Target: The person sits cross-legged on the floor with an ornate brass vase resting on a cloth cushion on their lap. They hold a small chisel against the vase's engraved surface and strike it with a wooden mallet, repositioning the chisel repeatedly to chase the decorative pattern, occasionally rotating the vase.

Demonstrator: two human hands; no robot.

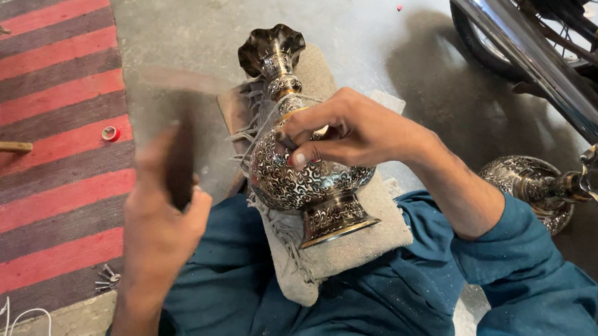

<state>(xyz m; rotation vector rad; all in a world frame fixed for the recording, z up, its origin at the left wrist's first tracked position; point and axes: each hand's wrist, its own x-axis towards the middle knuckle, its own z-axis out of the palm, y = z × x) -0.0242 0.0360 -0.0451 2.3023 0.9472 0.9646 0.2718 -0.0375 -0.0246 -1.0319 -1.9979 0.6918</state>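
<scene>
Head view: bare concrete floor [205, 0], w/ a red-and-grey striped rug [31, 145] lying at left and a motorcycle's chrome exhaust pipe [529, 59] crossing top right. Person is sitting on the ground in teal clothing [342, 315], a grey felt pad [334, 258] resting across the lap.

On the pad an engraved metal vase [305, 176] is lying tilted, fluted mouth pointing away, foot toward the person. Right hand [341, 131] is pressing on the vase's shoulder, fingers curled tight around a thin tool, prob. a chisel; its tip is hidden under the fingers. Left hand [159, 212] is closed in a full fist around a dark hammer [180, 154], motion-blurred, head raised above the rug edge, well apart from the vase.

A second engraved vase [559, 186] is lying near the right elbow. Small red-rimmed ring [110, 133] sitting on rug; a few small metal bits [106, 279] at its lower edge.

Risks, my read: blow landing off the tool could be hitting fingers or denting the pattern; round body could be rolling on the soft pad since only one hand is steadying it.
</scene>
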